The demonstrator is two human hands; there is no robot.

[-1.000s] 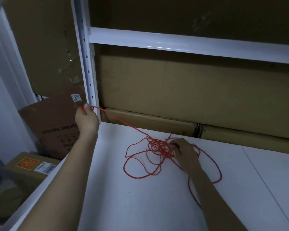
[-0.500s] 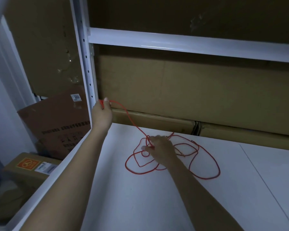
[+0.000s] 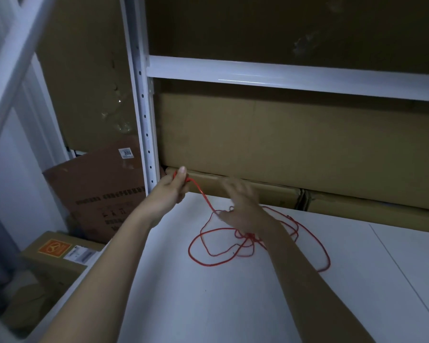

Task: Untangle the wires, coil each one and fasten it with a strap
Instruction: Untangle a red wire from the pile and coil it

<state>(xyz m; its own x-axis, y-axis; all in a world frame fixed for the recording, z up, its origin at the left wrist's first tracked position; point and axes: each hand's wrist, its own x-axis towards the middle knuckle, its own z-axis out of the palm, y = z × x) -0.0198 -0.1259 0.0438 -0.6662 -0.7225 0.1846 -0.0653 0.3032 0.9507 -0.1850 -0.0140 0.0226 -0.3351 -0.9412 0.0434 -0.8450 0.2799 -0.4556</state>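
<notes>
Left hand [image 3: 172, 188]: fingers and thumb curled round one end of the thin red wire [image 3: 235, 251], pinching it just in front of the white perforated steel upright [image 3: 144, 115], at the far left corner of the white shelf board [image 3: 208, 305]. From that hand the wire runs taut, down and to the right, to the right hand [image 3: 243, 209]. Right hand: blurred, raised above the board near its far edge, fingers spread and fairly straight; whether it grips the strand at its lower edge cannot be told. Remainder of the wire: loose overlapping loops lying flat on the board, below and to the right of the right hand, with a small knotted cluster beside the right wrist; the largest loop reaches toward the middle of the board, and the right forearm crosses over the loops. White steel crossbeam [image 3: 295, 76]: horizontal, joined to the upright, above the hands. Large tan cardboard cartons [image 3: 282, 144]: stacked behind the board's far edge, filling the space under the crossbeam. Brown printed cardboard box [image 3: 97, 191]: leaning, left of the upright, white label reading 3065 near its top. Smaller tan carton with an orange sticker [image 3: 55, 256]: lower, off the board's left edge.
</notes>
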